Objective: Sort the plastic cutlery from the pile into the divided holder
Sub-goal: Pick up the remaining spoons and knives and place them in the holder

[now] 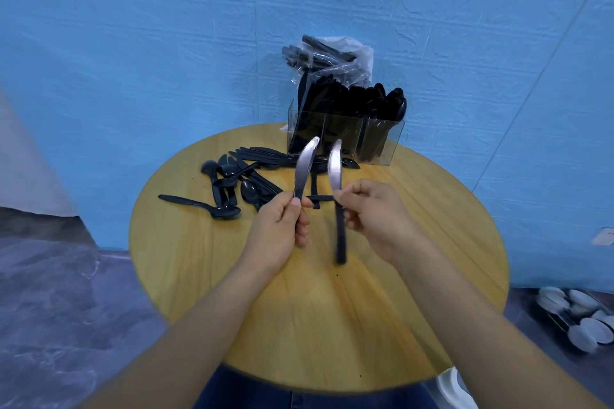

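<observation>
Spreading wide under everything, the round tabletop [415, 242] carries the clear divided holder [378, 143] at 12 o'clock and the pile [246, 176] at 10 o'clock. The left hand [279, 229] pinches one knife [304, 166], the right hand [375, 212] another knife [335, 166], both upright, blades toward 12. They look light, stiff and slick; best held by the handle.

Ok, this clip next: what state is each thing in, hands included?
Left hand: grips a knife, blade up.
Right hand: pinches a second knife, blade up.
Divided holder: upright, clear, packed with black cutlery.
Pile: loose on the round table, unsorted.
Plastic bag: behind the holder, holding cutlery.
</observation>
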The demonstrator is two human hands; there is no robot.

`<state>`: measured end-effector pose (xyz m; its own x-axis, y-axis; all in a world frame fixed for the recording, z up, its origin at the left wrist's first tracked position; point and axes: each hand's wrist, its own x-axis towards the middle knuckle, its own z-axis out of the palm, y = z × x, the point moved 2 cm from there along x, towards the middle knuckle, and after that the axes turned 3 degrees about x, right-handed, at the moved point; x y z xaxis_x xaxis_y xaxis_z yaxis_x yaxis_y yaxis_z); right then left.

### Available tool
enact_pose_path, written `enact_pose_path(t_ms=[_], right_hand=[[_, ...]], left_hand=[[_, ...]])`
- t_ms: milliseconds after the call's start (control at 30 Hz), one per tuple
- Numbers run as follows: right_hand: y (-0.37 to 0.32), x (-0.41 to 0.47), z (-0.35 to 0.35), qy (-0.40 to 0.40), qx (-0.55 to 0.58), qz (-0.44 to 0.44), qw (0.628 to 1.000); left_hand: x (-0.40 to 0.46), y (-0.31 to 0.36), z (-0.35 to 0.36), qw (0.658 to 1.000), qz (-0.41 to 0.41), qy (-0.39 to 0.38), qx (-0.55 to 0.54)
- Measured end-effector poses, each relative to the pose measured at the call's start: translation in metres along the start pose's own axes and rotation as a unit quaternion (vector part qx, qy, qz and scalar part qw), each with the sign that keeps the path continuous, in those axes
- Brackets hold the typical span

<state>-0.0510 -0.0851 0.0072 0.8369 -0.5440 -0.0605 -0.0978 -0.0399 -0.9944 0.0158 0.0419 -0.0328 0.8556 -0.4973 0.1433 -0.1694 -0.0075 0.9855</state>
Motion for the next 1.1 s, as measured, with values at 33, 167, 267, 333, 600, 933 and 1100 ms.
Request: enact_pose_path(t_ms=[33, 167, 267, 333, 600, 933, 1100], right_hand=[[-0.001, 0.0, 0.007, -0.011, 0.022, 0.002, 1.0], [-0.003, 0.004, 0.03, -0.006, 0.035, -0.011, 0.999], [-0.004, 0.008, 0.039, 0.01, 0.03, -0.023, 0.999], [-0.006, 0.009, 0.045, 0.003, 0.022, -0.035, 0.999], [-0.009, 0.042, 0.071, 0.018, -0.146, -0.136, 0.98], [0.025, 0.067, 0.089, -0.068, -0.403, -0.157, 0.899], [0.024, 0.07, 0.056, -0.012, -0.386, -0.165, 0.907]], left_hand=[[-0.001, 0.0, 0.001, 1.0, 0.003, -0.009, 0.003], [-0.004, 0.001, 0.002, 0.999, 0.003, -0.038, -0.004], [-0.004, 0.003, 0.0, 0.999, 0.0, -0.035, -0.034], [-0.004, 0.004, -0.003, 0.998, -0.005, -0.032, -0.055], [0.017, 0.001, -0.052, 0.987, 0.088, 0.119, 0.056], [0.035, -0.01, -0.077, 0.966, 0.116, 0.195, 0.122], [0.038, -0.015, -0.075, 0.971, 0.085, 0.181, 0.128]])
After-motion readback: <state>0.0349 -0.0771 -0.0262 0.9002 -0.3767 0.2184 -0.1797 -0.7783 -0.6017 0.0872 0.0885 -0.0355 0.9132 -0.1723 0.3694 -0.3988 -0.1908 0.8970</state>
